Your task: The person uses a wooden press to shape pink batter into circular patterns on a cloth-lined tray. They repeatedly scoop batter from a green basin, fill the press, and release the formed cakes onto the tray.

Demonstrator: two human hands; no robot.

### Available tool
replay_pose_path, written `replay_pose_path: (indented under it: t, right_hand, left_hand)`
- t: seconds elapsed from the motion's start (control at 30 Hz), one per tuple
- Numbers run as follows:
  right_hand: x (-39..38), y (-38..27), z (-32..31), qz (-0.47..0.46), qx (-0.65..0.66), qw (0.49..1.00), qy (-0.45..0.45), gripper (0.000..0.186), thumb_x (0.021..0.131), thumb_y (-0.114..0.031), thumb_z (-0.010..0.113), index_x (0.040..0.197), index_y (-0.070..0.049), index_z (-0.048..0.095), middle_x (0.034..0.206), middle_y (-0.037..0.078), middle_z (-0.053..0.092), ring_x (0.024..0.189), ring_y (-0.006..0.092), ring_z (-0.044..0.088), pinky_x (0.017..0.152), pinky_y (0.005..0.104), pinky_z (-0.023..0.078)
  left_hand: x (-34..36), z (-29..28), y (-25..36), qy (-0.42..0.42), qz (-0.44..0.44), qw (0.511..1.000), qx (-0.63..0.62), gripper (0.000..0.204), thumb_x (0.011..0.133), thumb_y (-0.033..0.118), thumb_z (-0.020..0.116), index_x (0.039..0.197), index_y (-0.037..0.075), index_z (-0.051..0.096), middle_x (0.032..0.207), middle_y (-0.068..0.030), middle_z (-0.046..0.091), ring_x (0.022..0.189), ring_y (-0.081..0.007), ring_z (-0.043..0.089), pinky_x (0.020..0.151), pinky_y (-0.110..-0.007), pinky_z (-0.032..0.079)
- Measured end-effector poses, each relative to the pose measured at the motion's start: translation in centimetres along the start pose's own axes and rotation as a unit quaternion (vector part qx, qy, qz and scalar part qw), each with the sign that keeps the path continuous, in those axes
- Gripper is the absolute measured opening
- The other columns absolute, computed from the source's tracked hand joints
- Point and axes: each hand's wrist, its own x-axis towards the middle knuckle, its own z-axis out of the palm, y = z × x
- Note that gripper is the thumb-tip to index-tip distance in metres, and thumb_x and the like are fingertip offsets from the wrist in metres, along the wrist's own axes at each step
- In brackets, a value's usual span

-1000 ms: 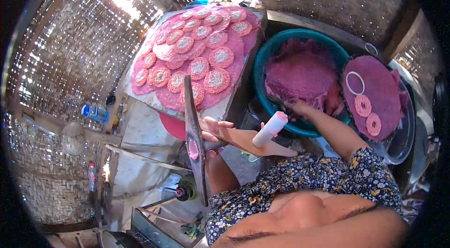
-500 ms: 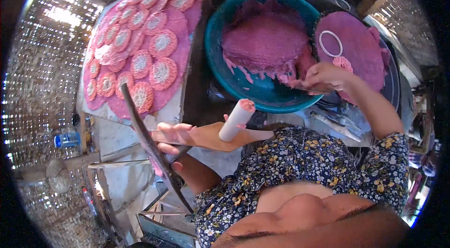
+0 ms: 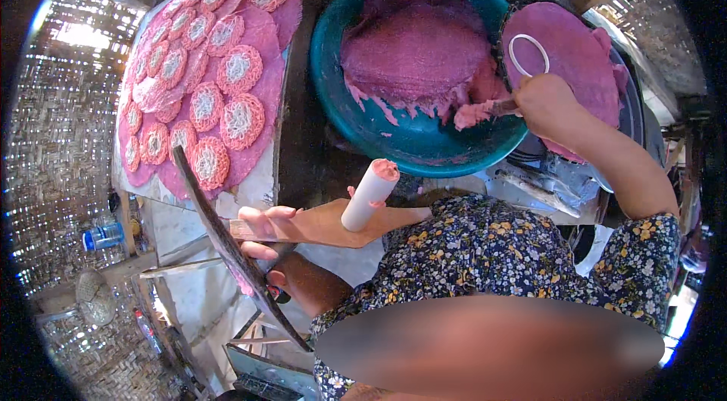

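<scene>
My left hand (image 3: pixel 261 228) grips a light wooden board (image 3: pixel 310 227), with an upright white tube (image 3: pixel 363 196) topped with pink paste, and a dark wooden piece (image 3: pixel 216 223) with a pink patch, crossing it. My right hand (image 3: pixel 549 102) is closed on a flat tool (image 3: pixel 503 106), whose end carries pink paste (image 3: pixel 473 115) over the right side of the teal basin (image 3: pixel 420 155). A large lump of pink pulp (image 3: pixel 413 53) lies in the basin.
A platform at left holds pink sheets with several pink-and-white round lacy pieces (image 3: pixel 242 121). Right of the basin sit a pink-covered tray (image 3: pixel 568 60) and a white ring (image 3: pixel 547 59). A water bottle (image 3: pixel 102 237) lies by the woven bamboo wall (image 3: pixel 68 136).
My right hand has risen rightward from within the basin to its right rim, with paste on the tool. The surroundings have shifted left and up in the view; my left hand keeps its hold.
</scene>
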Motion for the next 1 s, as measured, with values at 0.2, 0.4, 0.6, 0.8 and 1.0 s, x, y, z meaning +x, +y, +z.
replay_pose_path:
  t: [0.2, 0.4, 0.6, 0.8, 1.0]
  right_hand:
    - [2.2, -1.1, 1.5, -0.044, -0.046, 0.993, 0.105, 0.009, 0.069, -0.010, 0.053, 0.072, -0.003, 0.058, 0.075, 0.012, 0.057, 0.068, 0.0261, 0.060, 0.061, 0.0352, 0.046]
    - [4.5, -1.2, 3.7, -0.058, -0.072, 0.988, 0.121, 0.013, 0.070, -0.015, 0.055, 0.071, -0.006, 0.064, 0.073, 0.009, 0.059, 0.070, 0.0230, 0.061, 0.060, 0.0351, 0.047]
    - [4.6, -1.7, 6.3, -0.086, -0.067, 0.988, 0.109, 0.013, 0.071, -0.014, 0.053, 0.074, -0.006, 0.062, 0.073, 0.009, 0.058, 0.069, 0.0218, 0.060, 0.060, 0.0339, 0.047]
    - [3.0, -2.3, 5.9, -0.106, -0.021, 0.988, 0.113, 0.011, 0.071, -0.013, 0.052, 0.073, -0.006, 0.060, 0.073, 0.008, 0.057, 0.069, 0.0219, 0.060, 0.060, 0.0339, 0.046]
    - [0.6, -1.9, 6.1, -0.086, 0.018, 0.991, 0.099, 0.011, 0.071, -0.012, 0.054, 0.070, -0.004, 0.062, 0.072, 0.011, 0.059, 0.068, 0.0252, 0.061, 0.057, 0.0360, 0.047]
  left_hand:
    - [-0.6, -0.4, 0.1, -0.016, 0.032, 0.999, 0.032, 0.036, 0.070, 0.032, 0.072, 0.085, 0.006, 0.054, 0.087, -0.0123, 0.035, 0.089, -0.0413, 0.046, 0.078, -0.060, 0.046]
    - [0.2, 0.0, 0.6, -0.039, 0.009, 0.999, 0.026, 0.037, 0.070, 0.033, 0.071, 0.087, 0.005, 0.054, 0.091, -0.0135, 0.035, 0.092, -0.0448, 0.045, 0.081, -0.063, 0.043]
    - [0.8, 0.3, 0.5, -0.052, 0.010, 0.999, -0.004, 0.037, 0.069, 0.031, 0.073, 0.088, 0.005, 0.054, 0.093, -0.0136, 0.035, 0.092, -0.0450, 0.045, 0.082, -0.063, 0.043]
    - [0.6, 1.2, -0.2, 0.006, 0.026, 0.999, -0.017, 0.038, 0.067, 0.029, 0.074, 0.085, 0.005, 0.052, 0.090, -0.0130, 0.035, 0.089, -0.0440, 0.047, 0.078, -0.060, 0.046]
    - [0.2, 0.5, -0.5, 0.014, 0.032, 0.999, 0.006, 0.037, 0.066, 0.028, 0.074, 0.082, 0.003, 0.051, 0.083, -0.0112, 0.037, 0.081, -0.0348, 0.046, 0.068, -0.054, 0.052]
